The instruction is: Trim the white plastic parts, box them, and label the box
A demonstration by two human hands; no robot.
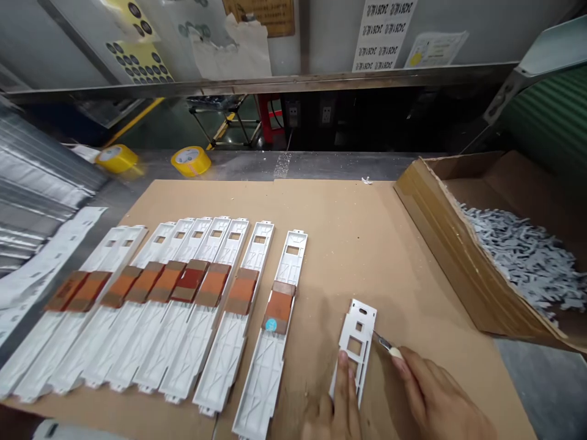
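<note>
A long white plastic panel [356,342] lies on the cardboard sheet [358,244] near the front edge. My left hand [337,406] presses a finger on the panel's lower part. My right hand [435,397] holds a small blade tool [384,342] whose tip touches the panel's right edge. To the left lies a row of several similar white panels [202,305], each with a brown-orange band across its middle. The nearest one [273,330] carries a small blue sticker [271,325].
An open cardboard box [452,244] with grey plastic scraps [523,256] stands at the right. Two yellow tape rolls [190,160] sit at the back left. Stacked white panels [41,269] and silvery trays [36,177] lie at the far left.
</note>
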